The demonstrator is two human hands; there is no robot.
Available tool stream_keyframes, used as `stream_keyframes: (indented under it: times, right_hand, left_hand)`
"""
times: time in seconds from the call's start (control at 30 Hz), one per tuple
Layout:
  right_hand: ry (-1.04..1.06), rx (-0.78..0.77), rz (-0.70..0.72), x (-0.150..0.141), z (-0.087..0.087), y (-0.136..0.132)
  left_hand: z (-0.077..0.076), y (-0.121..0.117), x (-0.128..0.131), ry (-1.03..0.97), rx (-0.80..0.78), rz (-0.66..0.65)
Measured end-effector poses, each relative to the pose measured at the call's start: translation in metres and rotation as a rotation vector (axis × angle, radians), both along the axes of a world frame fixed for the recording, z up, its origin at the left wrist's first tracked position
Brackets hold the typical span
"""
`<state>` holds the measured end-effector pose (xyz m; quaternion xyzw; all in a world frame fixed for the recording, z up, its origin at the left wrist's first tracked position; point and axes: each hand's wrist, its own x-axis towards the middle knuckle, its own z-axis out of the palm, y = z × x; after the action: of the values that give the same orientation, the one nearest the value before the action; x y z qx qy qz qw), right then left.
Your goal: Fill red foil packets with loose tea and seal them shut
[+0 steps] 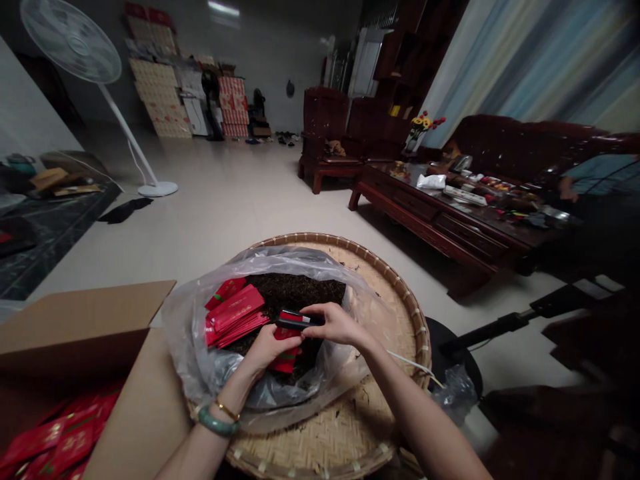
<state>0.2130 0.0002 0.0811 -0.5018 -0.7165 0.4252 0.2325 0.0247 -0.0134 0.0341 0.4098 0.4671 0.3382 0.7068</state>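
My right hand is closed around a small black handheld device with a red part and a pale label; its exact kind I cannot make out. Just left of it, my left hand pinches a red packet, its top edge against the device. Both hands are over an open clear plastic bag of dark, loose tea-like leaves. A stack of flat red packets lies on the leaves at the left. The bag rests on a round woven bamboo tray.
An open cardboard box with many red packets stands at the left. A white cable crosses the tray's right rim. Beyond are a standing fan, a dark wooden table and a person's arm at the right.
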Motion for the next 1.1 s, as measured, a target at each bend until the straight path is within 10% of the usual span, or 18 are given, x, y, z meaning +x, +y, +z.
stream_keyframes:
  times: [1.1]
  right_hand:
    - [0.103,-0.004,-0.128,-0.009,-0.008,-0.002]
  left_hand:
    - [-0.004,-0.001,0.0,0.087,0.017,-0.021]
